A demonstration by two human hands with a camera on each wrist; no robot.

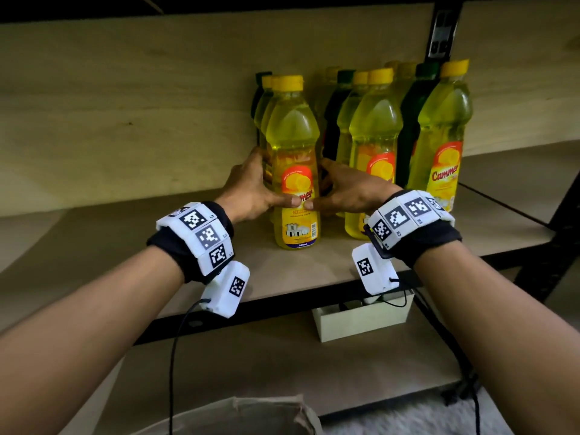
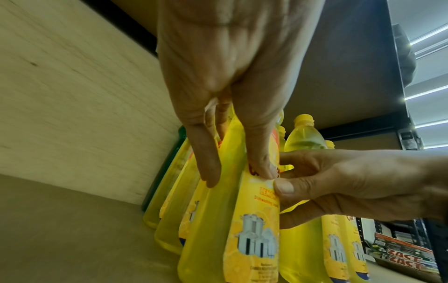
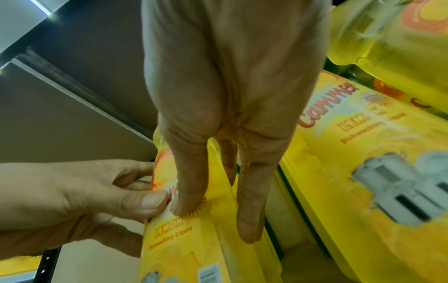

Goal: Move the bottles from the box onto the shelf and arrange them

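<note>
Front yellow plastic dish-liquid bottle with yellow cap (image 1: pixel 293 164) is being held upright on the wooden shelf board (image 1: pixel 94 233), left of the other rows. Left hand (image 1: pixel 248 186) and right hand (image 1: pixel 348 189) are clamped on its opposite sides, thumbs meeting on the label. Long axis vertical; both hands equally near.

the front bottle (image 1: pixel 295 164) is clear glossy plastic with a smooth yellow cap and a shiny printed label (image 2: pixel 252 239); the shelf board (image 1: pixel 314 268) and back panel (image 1: pixel 125 105) look like matt pale wood with faint grain; shelf frame (image 1: pixel 561 215) is black matt metal; wrist straps (image 1: pixel 169 246) are black cloth under smooth white plastic blocks
</note>
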